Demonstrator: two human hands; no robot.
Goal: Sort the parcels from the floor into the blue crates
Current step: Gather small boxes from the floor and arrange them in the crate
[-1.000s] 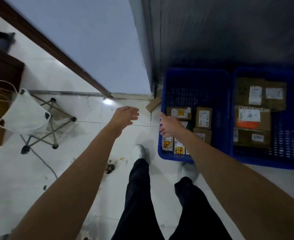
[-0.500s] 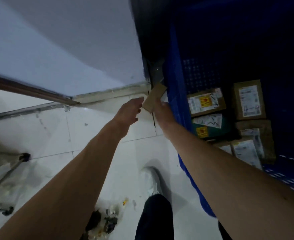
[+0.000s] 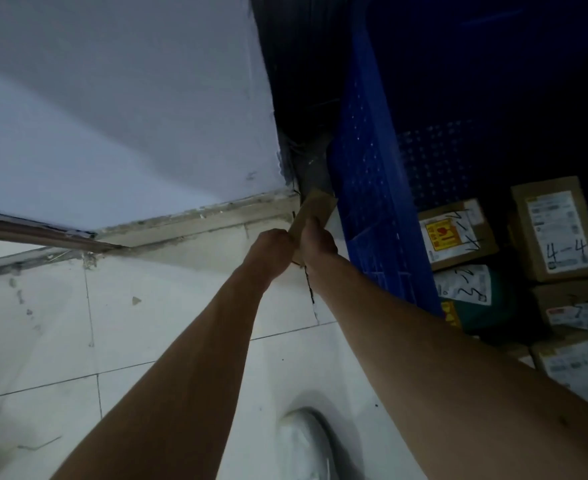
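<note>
1. Head view: looking down at a floor (image 3: pixel 181 306) corner, just left of the blue crate (image 3: pixel 372 202).
2. Brown parcel (image 3: pixel 316 209): small, flat and tilted, at the foot of the white wall (image 3: pixel 112 116) where it meets the dark wall. Upper end just beside the crate's left wall, outside the crate. Lower end hidden between both hands. Contact with the floor: cannot tell.
3. Left hand (image 3: pixel 273 245): fingers curled, gripping the parcel's left edge.
4. Right hand (image 3: pixel 318 242): curled round the parcel's right side, thumb laid over its top face. Firm two-handed hold.
5. Inside the crate, along its left wall: box with yellow-red label (image 3: pixel 457 233), green parcel (image 3: pixel 476 299) just below it with a white label. Further right: box marked "4-4" (image 3: pixel 559 230). More labelled boxes packed toward the crate's near right, partly behind the right forearm.
6. White shoe (image 3: pixel 306 445) on the floor tiles at the bottom edge, between the forearms.
</note>
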